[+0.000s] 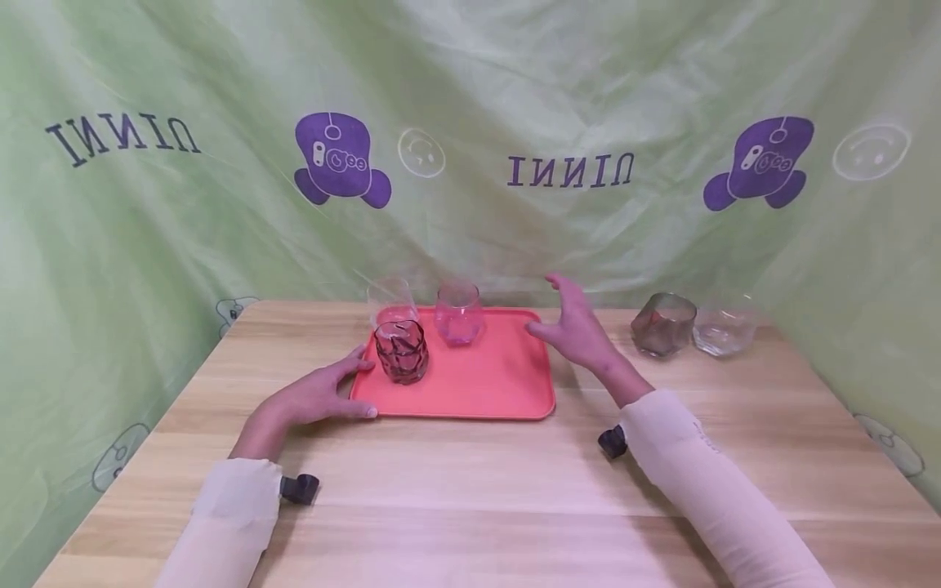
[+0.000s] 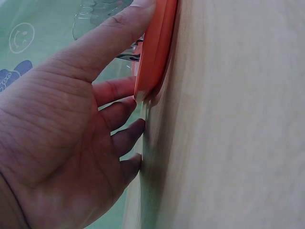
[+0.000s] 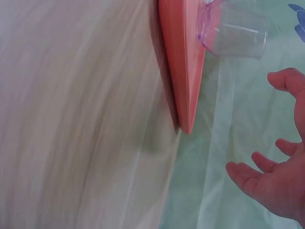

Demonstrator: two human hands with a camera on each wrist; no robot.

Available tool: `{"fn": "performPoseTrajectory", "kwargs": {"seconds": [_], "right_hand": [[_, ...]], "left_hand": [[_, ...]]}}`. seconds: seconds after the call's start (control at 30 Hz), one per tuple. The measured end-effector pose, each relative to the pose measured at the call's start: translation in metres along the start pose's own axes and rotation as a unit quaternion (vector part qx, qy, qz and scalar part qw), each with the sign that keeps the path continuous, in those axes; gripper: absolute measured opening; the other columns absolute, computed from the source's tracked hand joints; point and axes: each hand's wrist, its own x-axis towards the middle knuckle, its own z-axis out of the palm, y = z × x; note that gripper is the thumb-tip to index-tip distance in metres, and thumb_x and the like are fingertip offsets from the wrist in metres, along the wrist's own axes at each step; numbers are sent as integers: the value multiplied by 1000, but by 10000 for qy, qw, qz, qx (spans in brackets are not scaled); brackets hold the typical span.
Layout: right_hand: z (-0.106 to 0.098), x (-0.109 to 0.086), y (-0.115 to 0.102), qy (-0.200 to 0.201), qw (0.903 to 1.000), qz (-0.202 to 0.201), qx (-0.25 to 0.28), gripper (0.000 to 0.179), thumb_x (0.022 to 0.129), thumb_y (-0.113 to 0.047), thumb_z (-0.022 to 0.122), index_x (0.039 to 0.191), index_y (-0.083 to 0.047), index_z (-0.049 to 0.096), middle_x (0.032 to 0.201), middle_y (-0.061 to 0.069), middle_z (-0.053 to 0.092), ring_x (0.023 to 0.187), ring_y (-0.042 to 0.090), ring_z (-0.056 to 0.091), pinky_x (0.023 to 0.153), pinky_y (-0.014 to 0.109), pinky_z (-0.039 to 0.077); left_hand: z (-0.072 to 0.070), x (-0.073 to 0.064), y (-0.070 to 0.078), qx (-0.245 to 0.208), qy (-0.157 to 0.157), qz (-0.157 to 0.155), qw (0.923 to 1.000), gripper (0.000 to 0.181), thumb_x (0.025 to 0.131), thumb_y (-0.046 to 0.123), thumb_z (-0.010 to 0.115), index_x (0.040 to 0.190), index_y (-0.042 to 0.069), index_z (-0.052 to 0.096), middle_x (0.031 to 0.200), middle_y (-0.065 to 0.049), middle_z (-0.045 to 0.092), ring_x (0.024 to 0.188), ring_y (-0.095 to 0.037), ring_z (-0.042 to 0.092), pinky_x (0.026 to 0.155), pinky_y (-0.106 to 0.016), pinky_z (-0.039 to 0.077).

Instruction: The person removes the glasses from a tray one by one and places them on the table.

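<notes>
My left hand (image 1: 318, 394) grips a red tray (image 1: 481, 385) by its near corner; my right hand (image 1: 579, 331), spread and empty, hovers beside it.

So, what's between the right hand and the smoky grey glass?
In the head view, only bare wooden tabletop shows between the right hand and the smoky grey glass.

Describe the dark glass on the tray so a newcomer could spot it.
On the wooden table lies a red tray. At its left end, by the left hand, stands the glass: dark-tinted, where both other tray glasses are clear.
</notes>
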Motion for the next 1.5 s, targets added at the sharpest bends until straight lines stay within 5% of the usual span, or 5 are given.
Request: {"fn": "performPoseTrajectory", "kwargs": {"seconds": [0.53, 1.5], "right_hand": [[51, 22, -21, -379, 9981, 187, 451, 92, 88, -21, 84, 159, -4, 28, 155, 27, 35, 141, 44, 38, 112, 56, 39], [99, 38, -35, -555, 9893, 634, 1194, 95, 88, -24, 84, 161, -8, 24, 155, 15, 41, 139, 34, 45, 113, 47, 40]], "left_hand": [[0, 1, -3, 92, 59, -7, 9999, 95, 83, 50, 84, 155, 4, 42, 171, -14, 11, 153, -43, 17, 121, -59, 20], [1, 0, -2, 98, 37, -78, 9999, 96, 83, 50, 84, 156, 4, 41, 171, -13, 12, 153, -41, 17, 121, -58, 20]]}}
